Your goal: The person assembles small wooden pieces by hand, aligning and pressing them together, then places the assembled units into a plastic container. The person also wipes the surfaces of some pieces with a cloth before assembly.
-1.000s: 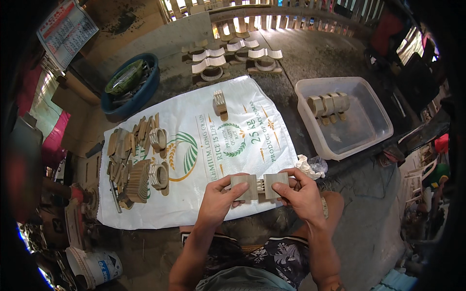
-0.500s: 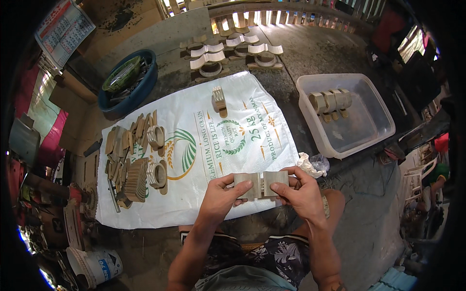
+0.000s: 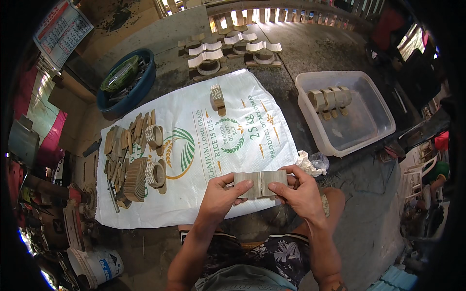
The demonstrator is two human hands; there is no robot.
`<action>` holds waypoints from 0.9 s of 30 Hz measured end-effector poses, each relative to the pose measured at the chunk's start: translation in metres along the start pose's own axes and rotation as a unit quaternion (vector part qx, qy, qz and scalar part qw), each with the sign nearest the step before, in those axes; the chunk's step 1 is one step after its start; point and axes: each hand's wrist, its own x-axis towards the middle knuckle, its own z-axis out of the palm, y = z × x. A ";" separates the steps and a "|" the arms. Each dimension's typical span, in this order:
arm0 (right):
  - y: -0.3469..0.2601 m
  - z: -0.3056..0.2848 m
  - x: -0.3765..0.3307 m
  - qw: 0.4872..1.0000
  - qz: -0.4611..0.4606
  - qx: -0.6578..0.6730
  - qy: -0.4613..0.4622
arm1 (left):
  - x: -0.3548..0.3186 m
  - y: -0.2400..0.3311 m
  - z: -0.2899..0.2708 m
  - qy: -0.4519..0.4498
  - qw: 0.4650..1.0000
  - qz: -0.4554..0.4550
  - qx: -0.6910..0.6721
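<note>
My left hand [image 3: 217, 195] pinches a grey-brown wooden block [image 3: 252, 178] with its thumb on the face. A matching wooden block [image 3: 277, 177] is held the same way in my right hand [image 3: 303, 195]. The two blocks meet edge to edge, with a thin pale seam between them. Below them spreads a white woven sack [image 3: 194, 201]. On its left side lie a heap of small wooden pieces [image 3: 116, 160], a ridged wooden block [image 3: 134, 180] and two ring-shaped wooden pieces [image 3: 155, 173]. Another ridged wooden piece [image 3: 217, 97] stands near the sack's far edge.
To the right stands a clear plastic tub [image 3: 357, 149] with several rounded wooden pieces [image 3: 330, 99] inside. A crumpled white plastic wad [image 3: 310, 164] lies beside the sack. Several curved wooden pieces [image 3: 206, 57] rest at the back. A blue basin [image 3: 109, 109] sits at the far left.
The two blocks have come together, closing the gap that showed between them. My right hand has shifted slightly left; my left hand has hardly moved.
</note>
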 end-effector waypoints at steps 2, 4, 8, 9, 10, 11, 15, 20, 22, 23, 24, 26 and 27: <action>0.000 0.000 0.000 1.000 -0.002 -0.005 0.000 | 0.000 -0.001 0.001 0.005 1.000 0.000 -0.002; 0.000 0.000 -0.001 1.000 0.002 -0.012 0.001 | 0.000 -0.001 0.001 0.004 1.000 -0.002 0.003; 0.001 0.000 0.000 1.000 -0.007 -0.011 -0.007 | 0.001 -0.003 0.000 -0.002 1.000 0.004 0.001; 0.001 0.000 0.000 1.000 -0.006 -0.016 -0.010 | 0.001 -0.003 0.000 -0.007 1.000 0.007 -0.001; 0.001 0.000 0.001 1.000 -0.006 -0.023 -0.011 | 0.001 -0.004 0.000 -0.009 1.000 0.007 -0.002; 0.002 0.001 0.001 1.000 -0.006 -0.023 -0.012 | 0.000 -0.004 0.000 -0.010 1.000 0.007 -0.003; 0.003 0.000 0.003 0.999 -0.004 -0.036 -0.014 | 0.000 -0.005 0.002 -0.011 1.000 0.009 -0.006; 0.003 -0.002 0.004 0.999 0.003 -0.040 -0.025 | 0.000 -0.006 0.003 -0.014 1.000 0.017 0.000; 0.003 -0.002 0.004 0.998 0.004 -0.054 -0.025 | 0.000 -0.007 0.003 -0.016 1.000 0.019 0.005; 0.003 -0.002 0.004 0.998 0.003 -0.050 -0.030 | -0.001 -0.007 0.002 -0.020 0.999 0.026 0.003; 0.002 -0.002 0.004 0.998 0.004 -0.054 -0.030 | 0.000 -0.008 0.001 -0.021 1.000 0.020 0.011; 0.002 -0.001 0.004 0.998 0.003 -0.054 -0.027 | 0.001 -0.008 -0.001 -0.029 0.999 0.021 0.018; 0.002 0.000 0.004 0.998 0.002 -0.050 -0.023 | 0.001 -0.008 -0.001 -0.027 0.999 0.019 0.021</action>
